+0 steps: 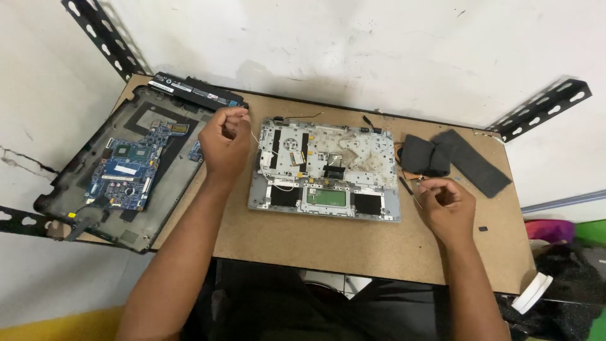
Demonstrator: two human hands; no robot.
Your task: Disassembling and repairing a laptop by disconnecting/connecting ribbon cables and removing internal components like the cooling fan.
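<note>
Two bare forearms and hands (224, 142) (no sleeves, rings or gloves)

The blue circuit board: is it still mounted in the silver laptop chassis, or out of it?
Out. The blue circuit board lies on the black bottom cover at the table's left, apart from the silver chassis, whose bay is bare.

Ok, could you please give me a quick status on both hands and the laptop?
Left hand pinching a thin white wire. Right hand gripping a thin tool. Opened laptop shell flat between them, untouched. Circuit board off left, nothing blocking.
</note>
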